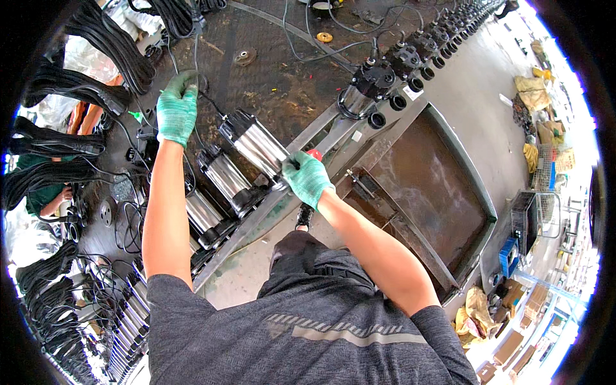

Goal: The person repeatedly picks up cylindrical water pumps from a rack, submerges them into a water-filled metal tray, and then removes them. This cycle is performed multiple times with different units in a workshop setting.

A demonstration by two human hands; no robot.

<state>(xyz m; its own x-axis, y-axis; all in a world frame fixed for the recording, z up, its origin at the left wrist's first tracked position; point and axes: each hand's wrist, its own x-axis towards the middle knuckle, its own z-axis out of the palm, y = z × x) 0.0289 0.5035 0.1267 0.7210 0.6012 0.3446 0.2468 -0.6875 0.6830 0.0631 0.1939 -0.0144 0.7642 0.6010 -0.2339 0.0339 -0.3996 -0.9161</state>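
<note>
My right hand (308, 179), in a green glove, grips the near end of a steel-bodied submersible pump (258, 145) that lies tilted on the bench edge. A small red piece (314, 154) shows beside that hand. My left hand (177, 110), gloved the same way, is raised over the bench with its fingers closed on a black power cable (204, 96). That cable runs down to the pump's black top. To the left of this pump lie a second steel pump (224, 173) and another pump (204, 212).
Upright pumps (367, 90) with black outlets line the bench toward the far right. Bundled black cables (77, 86) hang at the left, where another person's hand (59, 200) shows. A rusty metal tray (430, 186) stands right of me. A yellow ring (325, 37) lies on the bench (276, 70).
</note>
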